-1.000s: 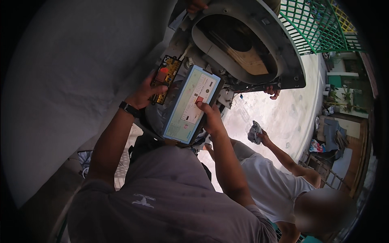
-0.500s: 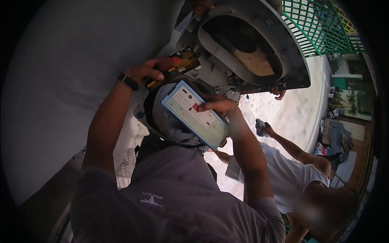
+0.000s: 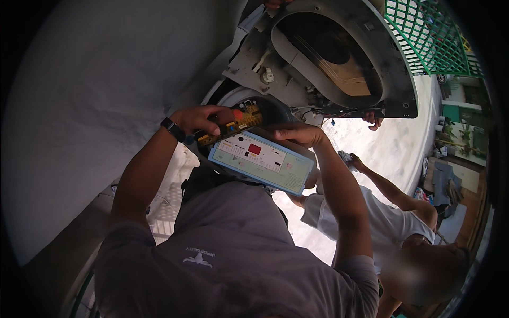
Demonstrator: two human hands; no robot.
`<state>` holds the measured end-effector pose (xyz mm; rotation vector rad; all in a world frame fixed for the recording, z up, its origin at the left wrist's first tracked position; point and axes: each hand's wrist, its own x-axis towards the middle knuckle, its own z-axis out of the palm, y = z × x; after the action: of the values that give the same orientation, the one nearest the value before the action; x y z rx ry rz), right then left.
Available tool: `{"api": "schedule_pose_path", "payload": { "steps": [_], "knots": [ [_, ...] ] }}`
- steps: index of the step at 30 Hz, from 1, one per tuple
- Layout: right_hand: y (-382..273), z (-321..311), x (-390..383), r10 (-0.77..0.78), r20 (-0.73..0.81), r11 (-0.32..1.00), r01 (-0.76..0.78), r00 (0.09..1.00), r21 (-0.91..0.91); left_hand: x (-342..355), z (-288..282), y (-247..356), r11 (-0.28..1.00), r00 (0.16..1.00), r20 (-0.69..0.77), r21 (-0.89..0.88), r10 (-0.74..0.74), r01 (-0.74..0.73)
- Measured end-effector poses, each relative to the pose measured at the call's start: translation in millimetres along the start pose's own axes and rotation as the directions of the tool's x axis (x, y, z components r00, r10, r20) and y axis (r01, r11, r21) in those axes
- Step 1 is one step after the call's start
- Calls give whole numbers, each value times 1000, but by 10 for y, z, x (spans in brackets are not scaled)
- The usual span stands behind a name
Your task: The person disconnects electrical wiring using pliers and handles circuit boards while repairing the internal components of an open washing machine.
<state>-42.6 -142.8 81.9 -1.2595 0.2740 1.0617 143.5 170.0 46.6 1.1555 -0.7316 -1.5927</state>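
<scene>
My left hand (image 3: 197, 122) grips a circuit board (image 3: 245, 117) crowded with yellowish and red parts, its thumb lying across the near side. Just below the board is a flat box (image 3: 297, 168) with a light blue rim and a printed label face turned up toward me. My right hand (image 3: 299, 133) holds the box by its upper right edge; its thumb is along the edge and the other fingers are hidden. Board and box overlap in view at the box's upper edge; whether they touch I cannot tell. Beneath both is a round machine tub (image 3: 273, 106), partly covered.
A grey machine top panel (image 3: 395, 87) with an oval window tilts up beyond my hands. Another person's hand (image 3: 373, 120) is at its lower edge. A person in a white sleeveless shirt (image 3: 389, 217) is at right. A green lattice (image 3: 419, 32) stands far right; a pale wall (image 3: 95, 106) is left.
The box has turned flatter, and my right thumb has left its label for the edge. The board has moved down and right, closer to the box. The panel appears farther right.
</scene>
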Motion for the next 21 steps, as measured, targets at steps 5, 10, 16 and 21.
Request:
{"api": "schedule_pose_path", "payload": {
  "steps": [5,10,16,21],
  "knots": [
    [216,-248,-418,-268,-256,875,346,929,339,-373,-27,-86,966,964,-251,-213,91,-147],
    [613,-125,-289,-525,-508,398,725,683,562,-561,-21,-128,943,900,-410,-212,151,-255],
    [919,437,351,-370,-841,548,824,393,144,-382,-2,-144,906,837,-494,-199,236,-373],
    [453,1060,485,-521,-755,606,796,398,2,-292,150,-32,887,817,-506,-193,277,-420]
  ]
}}
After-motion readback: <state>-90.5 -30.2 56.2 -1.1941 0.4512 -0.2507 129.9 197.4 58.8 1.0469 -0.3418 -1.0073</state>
